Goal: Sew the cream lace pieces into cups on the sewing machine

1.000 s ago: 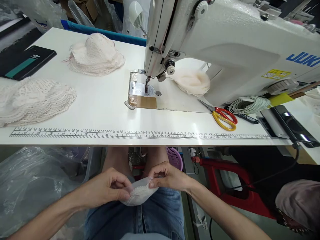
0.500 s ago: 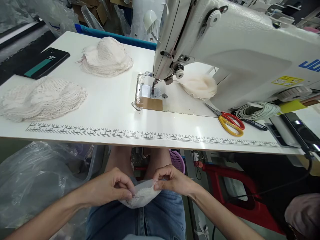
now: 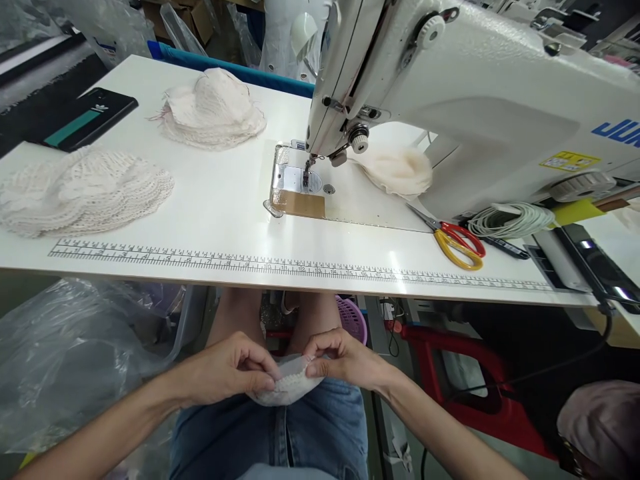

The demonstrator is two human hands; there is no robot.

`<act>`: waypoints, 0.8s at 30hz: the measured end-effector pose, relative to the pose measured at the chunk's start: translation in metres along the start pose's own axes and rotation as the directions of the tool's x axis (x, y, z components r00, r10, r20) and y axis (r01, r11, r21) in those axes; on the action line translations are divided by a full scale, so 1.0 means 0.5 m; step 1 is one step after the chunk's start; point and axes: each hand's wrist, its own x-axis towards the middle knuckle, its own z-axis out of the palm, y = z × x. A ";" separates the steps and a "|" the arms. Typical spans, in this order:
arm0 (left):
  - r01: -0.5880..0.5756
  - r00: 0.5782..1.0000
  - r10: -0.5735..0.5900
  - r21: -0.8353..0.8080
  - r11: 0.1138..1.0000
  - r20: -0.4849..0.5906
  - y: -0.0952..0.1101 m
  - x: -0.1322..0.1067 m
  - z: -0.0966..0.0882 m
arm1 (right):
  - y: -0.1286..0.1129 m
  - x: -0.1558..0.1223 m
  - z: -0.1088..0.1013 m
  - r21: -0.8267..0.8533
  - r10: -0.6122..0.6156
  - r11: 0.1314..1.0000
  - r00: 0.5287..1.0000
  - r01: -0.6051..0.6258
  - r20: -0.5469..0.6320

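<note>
A small white lace piece (image 3: 286, 390) lies low over the lap, below the desk (image 3: 225, 200) edge, its long axis running side to side. The left hand (image 3: 227, 370) and right hand (image 3: 345, 360) pinch its opposite upper edges, fingertips nearly meeting at the centre, equally close. The sewing machine (image 3: 450, 100) stands well beyond.

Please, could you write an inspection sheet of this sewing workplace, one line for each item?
Surface: white table, printed ruler along its front edge.
Job's things: small lace piece, held over the lap.
Clutter: near lace stack, far lace stack, phone, scissors, pale pad behind the needle.
Hands: left hand and right hand both pinch the lace piece.
Cables: coiled white cord beside scissors; black cable hangs at right.
Surroundings: sewing machine, plastic bag lower left.
</note>
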 end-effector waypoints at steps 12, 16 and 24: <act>0.053 0.996 -0.043 -0.129 0.990 0.080 0.012 -0.006 -0.002 | 0.010 0.007 0.001 0.056 -0.007 0.998 1.000 0.006 0.024; 0.007 0.992 0.009 -0.130 0.991 0.124 0.008 0.005 0.005 | 0.012 0.009 0.000 0.045 -0.014 0.999 1.000 0.014 0.015; 0.023 0.998 -0.019 -0.071 0.997 0.058 -0.009 0.011 0.013 | 0.017 0.009 0.000 -0.001 -0.044 0.999 0.999 0.044 0.032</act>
